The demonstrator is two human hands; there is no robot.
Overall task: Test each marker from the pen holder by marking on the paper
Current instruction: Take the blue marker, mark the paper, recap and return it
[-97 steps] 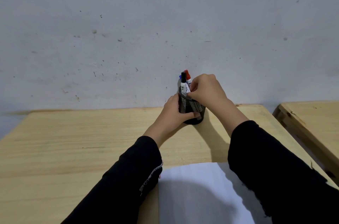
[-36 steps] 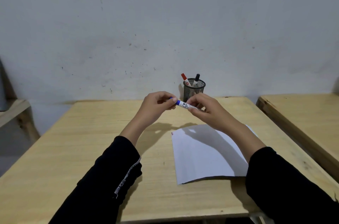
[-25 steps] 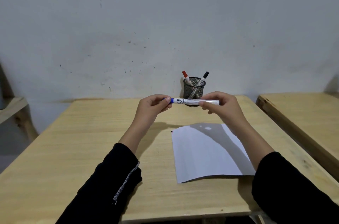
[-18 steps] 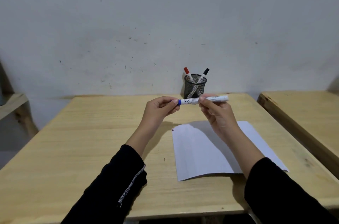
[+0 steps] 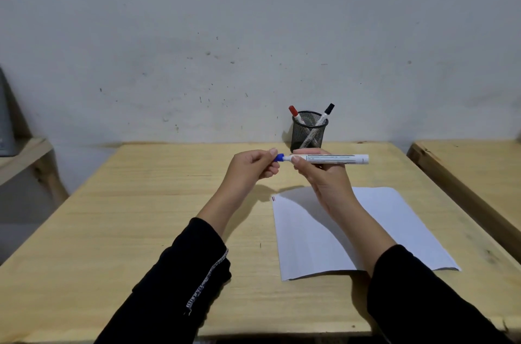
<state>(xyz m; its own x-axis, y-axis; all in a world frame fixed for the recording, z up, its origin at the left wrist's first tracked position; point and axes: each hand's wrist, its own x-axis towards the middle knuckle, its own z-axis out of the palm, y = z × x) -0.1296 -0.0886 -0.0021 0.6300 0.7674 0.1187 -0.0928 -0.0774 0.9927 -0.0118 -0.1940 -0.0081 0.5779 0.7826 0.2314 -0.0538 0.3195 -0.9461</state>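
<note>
hands meet in the air above the table [image 5: 141,216], over the near side of the pen holder [image 5: 309,132]. right hand [image 5: 324,174] holds a white marker [image 5: 329,159] level, its barrel pointing right; the thumb and fingers close round the barrel near its left end. left hand [image 5: 253,167] pinches the blue cap [image 5: 279,157] at the marker's left tip, thumb and forefinger pressed on it, the other fingers curled in. whether the cap is still seated or partly pulled off cannot be told.

paper [image 5: 394,230] lies flat on the table below the right wrist, toward the right side, with small dark and red marks at its far left corner. holder, a black mesh cup, stands at the table's far edge against the wall [image 5: 253,19]. two markers lean in it: one with a red cap [image 5: 293,111] tilted left, one with a black cap [image 5: 329,108] tilted right. black sleeves [image 5: 180,273] cover both forearms. a second table [image 5: 473,163] stands just to the right.
</note>
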